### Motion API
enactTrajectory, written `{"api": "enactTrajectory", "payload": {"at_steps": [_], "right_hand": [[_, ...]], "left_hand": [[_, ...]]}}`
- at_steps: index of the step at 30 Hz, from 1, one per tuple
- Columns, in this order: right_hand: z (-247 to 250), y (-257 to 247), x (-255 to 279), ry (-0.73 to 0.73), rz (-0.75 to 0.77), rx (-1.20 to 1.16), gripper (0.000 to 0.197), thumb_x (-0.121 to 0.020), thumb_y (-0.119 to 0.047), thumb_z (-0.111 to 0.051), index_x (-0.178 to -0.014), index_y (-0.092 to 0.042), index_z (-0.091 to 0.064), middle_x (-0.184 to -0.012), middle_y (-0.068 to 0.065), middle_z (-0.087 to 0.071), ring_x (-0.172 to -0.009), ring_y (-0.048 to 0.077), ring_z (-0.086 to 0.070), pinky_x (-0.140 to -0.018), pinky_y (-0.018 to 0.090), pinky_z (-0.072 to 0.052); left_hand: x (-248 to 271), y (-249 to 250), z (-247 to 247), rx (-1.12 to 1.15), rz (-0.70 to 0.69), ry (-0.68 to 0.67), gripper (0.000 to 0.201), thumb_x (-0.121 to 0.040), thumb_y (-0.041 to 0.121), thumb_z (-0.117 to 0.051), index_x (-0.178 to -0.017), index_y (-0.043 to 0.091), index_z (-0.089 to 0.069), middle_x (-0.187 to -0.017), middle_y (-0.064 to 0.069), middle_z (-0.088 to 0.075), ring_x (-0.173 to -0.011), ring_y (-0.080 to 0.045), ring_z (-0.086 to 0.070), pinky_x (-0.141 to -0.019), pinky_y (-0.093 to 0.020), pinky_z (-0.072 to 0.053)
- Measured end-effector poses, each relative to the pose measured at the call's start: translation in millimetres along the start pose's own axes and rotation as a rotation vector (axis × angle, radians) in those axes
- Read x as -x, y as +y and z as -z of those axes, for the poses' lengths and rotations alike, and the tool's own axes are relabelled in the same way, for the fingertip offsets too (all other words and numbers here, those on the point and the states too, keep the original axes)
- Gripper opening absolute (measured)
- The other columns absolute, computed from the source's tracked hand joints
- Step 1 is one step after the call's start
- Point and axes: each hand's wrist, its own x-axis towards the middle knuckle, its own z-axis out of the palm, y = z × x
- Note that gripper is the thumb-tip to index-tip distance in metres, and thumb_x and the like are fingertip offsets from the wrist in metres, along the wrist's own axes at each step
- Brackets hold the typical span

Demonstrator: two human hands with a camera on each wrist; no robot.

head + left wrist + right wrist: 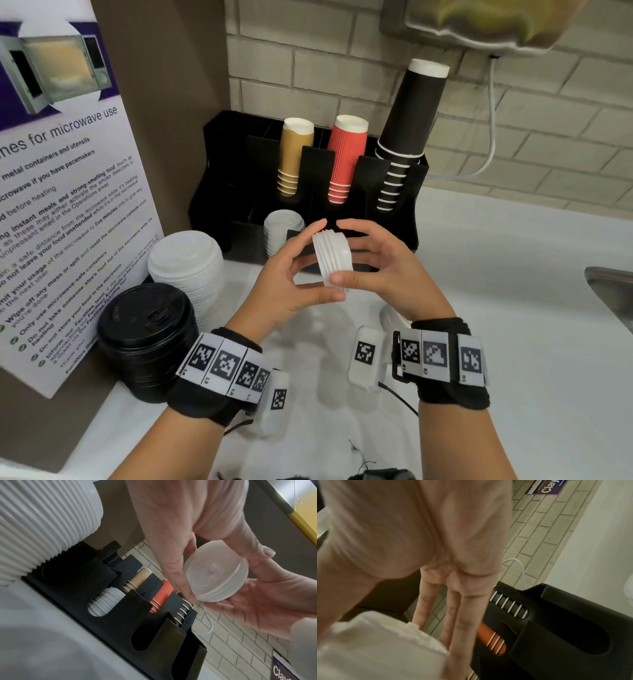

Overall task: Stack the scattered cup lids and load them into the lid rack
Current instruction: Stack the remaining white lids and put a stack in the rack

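Observation:
A short stack of white cup lids is held on edge above the white counter, between both hands. My left hand grips its left side with fingers over the top and thumb underneath. My right hand pinches the right side, thumb on the lower rim. The left wrist view shows the lid stack face-on; the right wrist view shows it blurred at lower left. Just behind stands the black lid rack, with white lids in one front slot.
On the counter at left stand a tall stack of white lids and a stack of black lids. A single white lid lies under my right wrist. The rack holds tan, red and black cups. A sink edge is at right.

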Motion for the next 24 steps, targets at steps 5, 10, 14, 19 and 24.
{"api": "enactTrajectory", "payload": {"at_steps": [5, 10, 14, 19, 24], "right_hand": [[-7.5, 2.0, -5.6, 0.017, 0.027, 0.028, 0.07, -0.062, -0.029, -0.085, -0.126, -0.027, -0.057, -0.119, -0.003, -0.066, -0.111, 0.011, -0.063, -0.094, 0.036, -0.054], [-14.0, 1.4, -16.9, 0.024, 0.054, 0.065, 0.061, -0.066, -0.018, -0.087, -0.12, -0.026, -0.059, -0.113, -0.006, -0.067, -0.105, 0.005, -0.064, -0.085, 0.021, -0.054], [-19.1, -6.1, -40.4, -0.004, 0.112, 0.125, 0.058, -0.068, -0.011, -0.085, -0.118, -0.022, -0.058, -0.113, -0.006, -0.065, -0.104, 0.004, -0.063, -0.082, 0.015, -0.051], [-15.7, -12.8, -105.8, 0.132, 0.186, 0.327, 0.066, -0.068, -0.016, -0.085, -0.125, -0.015, -0.051, -0.116, 0.002, -0.061, -0.106, 0.013, -0.06, -0.087, 0.019, -0.05], [-37.4, -1.0, -167.0, -0.001, 0.106, 0.711, 0.071, -0.067, -0.024, -0.083, -0.126, -0.013, -0.047, -0.115, 0.009, -0.058, -0.103, 0.025, -0.057, -0.076, 0.029, -0.044]], "left_hand": [[-0.9, -2.1, 3.2, -0.045, -0.002, 0.046, 0.091, -0.058, 0.028, -0.086, -0.136, 0.048, -0.042, -0.136, 0.016, -0.049, -0.124, -0.01, -0.052, -0.087, -0.029, -0.055], [-3.2, -3.3, 7.0, -0.06, 0.002, 0.078, 0.099, -0.059, 0.027, -0.084, -0.145, 0.038, -0.037, -0.141, 0.012, -0.047, -0.128, -0.01, -0.05, -0.092, -0.031, -0.054], [-6.7, 3.1, 15.2, -0.039, -0.004, 0.164, 0.099, -0.059, 0.024, -0.082, -0.14, 0.046, -0.03, -0.15, 0.005, -0.037, -0.136, -0.01, -0.041, -0.103, -0.034, -0.048], [-7.2, 17.1, 35.4, -0.078, -0.096, 0.494, 0.061, -0.074, 0.038, -0.08, -0.123, 0.053, -0.046, -0.135, 0.011, -0.048, -0.119, -0.003, -0.054, -0.088, -0.018, -0.05], [-5.2, 23.7, 41.8, -0.07, -0.121, 0.617, 0.028, -0.078, 0.029, -0.065, -0.103, 0.041, -0.061, -0.113, 0.009, -0.055, -0.087, 0.007, -0.062, -0.088, -0.031, -0.051]]}}
